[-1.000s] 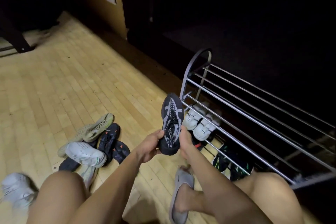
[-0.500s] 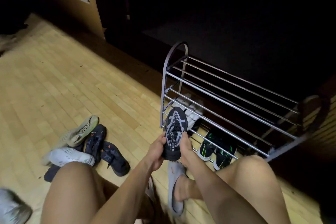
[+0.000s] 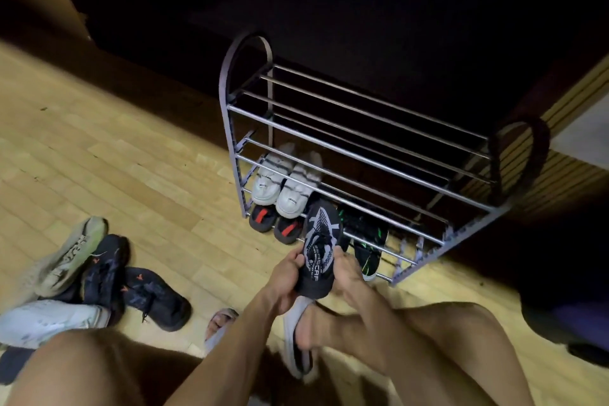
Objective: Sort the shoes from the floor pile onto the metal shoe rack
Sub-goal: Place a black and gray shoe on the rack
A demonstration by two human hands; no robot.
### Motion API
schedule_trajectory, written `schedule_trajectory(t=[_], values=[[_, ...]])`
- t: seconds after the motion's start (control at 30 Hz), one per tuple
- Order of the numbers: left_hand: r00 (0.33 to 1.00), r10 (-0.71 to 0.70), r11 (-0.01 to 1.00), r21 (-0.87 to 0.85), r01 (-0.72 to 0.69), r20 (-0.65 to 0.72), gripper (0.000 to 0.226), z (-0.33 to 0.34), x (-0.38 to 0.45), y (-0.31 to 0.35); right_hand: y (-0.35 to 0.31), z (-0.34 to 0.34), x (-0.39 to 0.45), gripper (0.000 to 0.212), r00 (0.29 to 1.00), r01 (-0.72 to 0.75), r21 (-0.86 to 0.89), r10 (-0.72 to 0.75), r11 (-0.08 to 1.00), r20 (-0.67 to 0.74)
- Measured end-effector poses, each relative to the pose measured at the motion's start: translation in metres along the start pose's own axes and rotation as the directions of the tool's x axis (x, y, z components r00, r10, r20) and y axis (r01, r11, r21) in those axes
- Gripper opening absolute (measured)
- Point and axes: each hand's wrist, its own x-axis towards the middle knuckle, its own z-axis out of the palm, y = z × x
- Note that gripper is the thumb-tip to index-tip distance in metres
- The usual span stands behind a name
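Both hands grip a black sneaker (image 3: 321, 247) at center frame, before the rack.
The metal shoe rack (image 3: 359, 155) holds white sneakers (image 3: 283, 184), red-strapped sandals (image 3: 275, 224) and green-striped shoes (image 3: 367, 241) on its lower tiers; left hand (image 3: 285, 277) and right hand (image 3: 347, 273) clasp the sneaker's heel, now nearer the rack than before.

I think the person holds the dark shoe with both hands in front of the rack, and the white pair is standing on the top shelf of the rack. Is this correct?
Not quite. Both hands, left hand and right hand, do hold the dark shoe in front of the rack, but the head view shows the white pair on a lower shelf; the top bars are bare.
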Motion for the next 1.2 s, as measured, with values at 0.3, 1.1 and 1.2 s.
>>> schedule_trajectory(t=[0.3,1.1,1.2], values=[[0.994,-0.11,0.982,0.154,0.112,-0.021,0.025,0.076,0.061,-0.011,0.019,-0.071,0.07,0.048,0.995,-0.005,-0.157,-0.012,0.988,-0.103],[0.98,-0.184,0.893,0.404,0.199,-0.077,0.027,0.181,0.153,0.0,0.038,-0.118,0.197,0.04,0.914,-0.11,0.352,0.233,0.93,-0.331],[0.977,-0.182,0.893,0.396,0.212,-0.111,0.03,0.184,0.158,0.001,0.046,-0.119,0.208,0.036,0.917,-0.137,0.329,0.246,0.934,-0.315]])
